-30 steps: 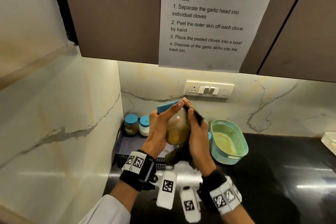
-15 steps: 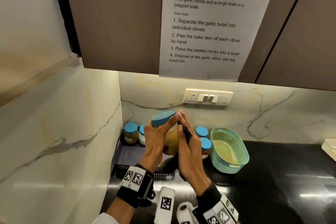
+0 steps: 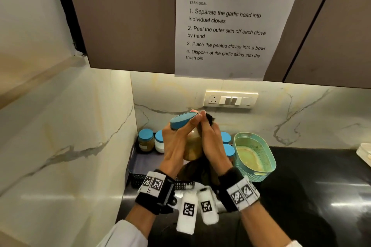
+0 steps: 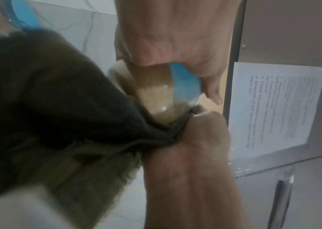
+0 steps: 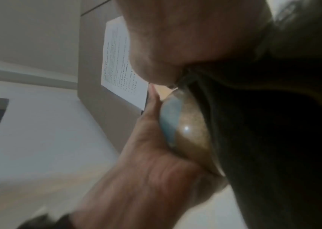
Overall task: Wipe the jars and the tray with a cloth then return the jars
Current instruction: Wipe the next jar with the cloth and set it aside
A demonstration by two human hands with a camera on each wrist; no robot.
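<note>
My left hand (image 3: 176, 140) grips a glass jar (image 3: 193, 146) of brown powder with a blue lid (image 3: 183, 119), raised and tilted above the tray (image 3: 138, 164). My right hand (image 3: 212, 144) presses a dark cloth (image 3: 202, 172) against the jar's right side; the cloth hangs below and peeks out past the fingertips. In the left wrist view the jar (image 4: 156, 91) lies between the left hand (image 4: 175, 38) and the cloth (image 4: 58, 100). In the right wrist view the jar (image 5: 185, 131) sits against the dark cloth (image 5: 273, 124). Two blue-lidded jars (image 3: 145, 140) stand at the tray's back left.
Two more blue-lidded jars (image 3: 227, 146) stand right of my hands, beside a teal basket (image 3: 254, 156) on the black counter (image 3: 311, 196). Marble walls close the left and back. Cabinets with a taped paper sheet (image 3: 226, 20) hang overhead. A socket panel (image 3: 230, 100) is on the back wall.
Both hands stay on the jar; the right hand with the cloth has slid up along the jar's side, and the jar's lid tilts further left. The camera view has shifted slightly.
</note>
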